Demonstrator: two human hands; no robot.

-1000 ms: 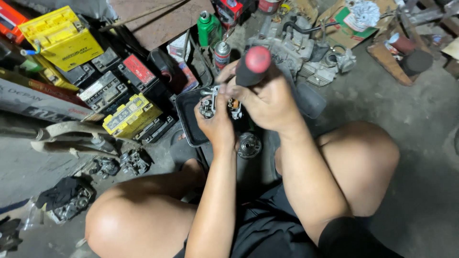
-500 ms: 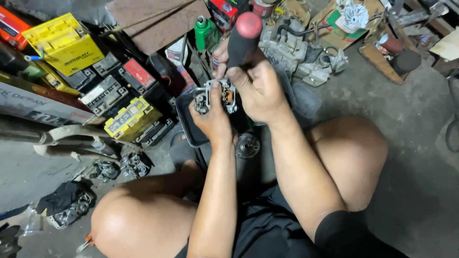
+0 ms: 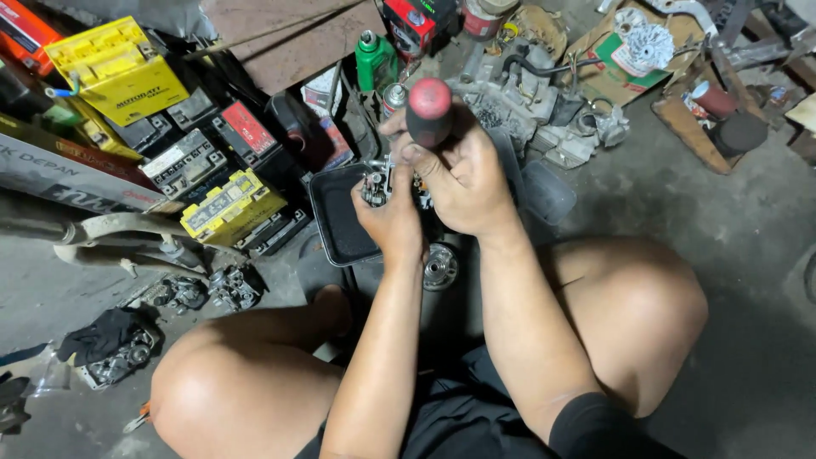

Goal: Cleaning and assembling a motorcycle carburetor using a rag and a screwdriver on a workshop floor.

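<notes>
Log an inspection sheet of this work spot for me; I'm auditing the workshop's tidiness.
Surface: bare grey concrete floor, stained; the person sits on it.
Job's things: small metal part held over a black tray; red-handled screwdriver stands upright on it.
Clutter: yellow battery, more batteries, green bottle, engine parts, round metal piece near the knees.
Grippers: left hand grips the part; right hand closed around the screwdriver.
Cables: black hose on the engine parts.
Surroundings: cardboard, boards, spare carburettors at left.
</notes>
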